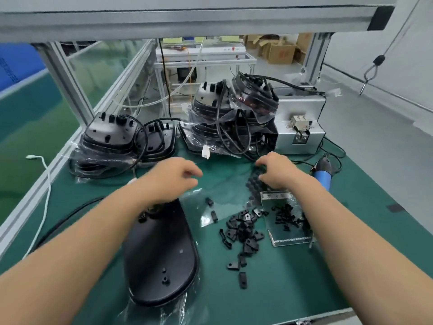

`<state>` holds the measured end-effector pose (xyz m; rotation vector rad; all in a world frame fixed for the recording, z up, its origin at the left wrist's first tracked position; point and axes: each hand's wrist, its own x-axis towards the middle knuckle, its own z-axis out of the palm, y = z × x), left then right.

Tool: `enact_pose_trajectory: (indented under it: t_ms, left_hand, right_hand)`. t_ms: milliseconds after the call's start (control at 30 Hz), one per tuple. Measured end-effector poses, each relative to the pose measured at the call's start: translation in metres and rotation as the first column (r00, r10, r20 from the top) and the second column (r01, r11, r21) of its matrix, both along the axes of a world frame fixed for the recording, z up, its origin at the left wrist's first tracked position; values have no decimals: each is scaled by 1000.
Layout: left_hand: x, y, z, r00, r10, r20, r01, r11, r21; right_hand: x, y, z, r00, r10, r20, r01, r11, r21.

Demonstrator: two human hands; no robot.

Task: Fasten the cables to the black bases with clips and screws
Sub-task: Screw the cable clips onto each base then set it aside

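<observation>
A black oval base [161, 254] lies on the green mat [281, 289] in a clear wrapper, and its black cable [70, 214] trails off to the left. My left hand [173, 179] hovers over the base's far end with its fingers curled down; blur hides whether it holds anything. My right hand [278, 172] grips the top of a clear bag of black parts [254, 184]. Several loose black clips [243, 233] lie scattered between the base and a small open bag of black screws [288, 219].
Wrapped stacks of bases with cables stand at the back left [110, 141] and back middle [234, 118]. A silver screw feeder [302, 123] sits at the back right, with a blue-handled screwdriver [324, 172] beside it. A white cable [44, 184] hangs over the left edge.
</observation>
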<state>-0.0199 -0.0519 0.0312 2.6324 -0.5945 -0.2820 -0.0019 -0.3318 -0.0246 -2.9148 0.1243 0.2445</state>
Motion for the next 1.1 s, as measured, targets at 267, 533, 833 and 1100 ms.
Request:
enact_pose_trajectory:
  t_ms: [267, 533, 833, 1100]
  left_hand:
    - [45, -129, -34, 988, -113, -105, 137, 957, 257]
    - [54, -144, -40, 927, 8, -375, -39, 996, -75]
    - [54, -132, -53, 875, 46, -483, -267, 877, -400]
    - [58, -132, -55, 855, 62, -515, -317, 848, -424]
  right_hand:
    - [9, -14, 7, 988, 137, -77, -138, 990, 2]
    - [6, -17, 10, 982, 189, 6, -189, 978, 90]
    - [-2, -21, 12, 972, 151, 178, -202, 928, 314]
    - [-10, -23, 11, 899, 245, 363, -360, 885, 295]
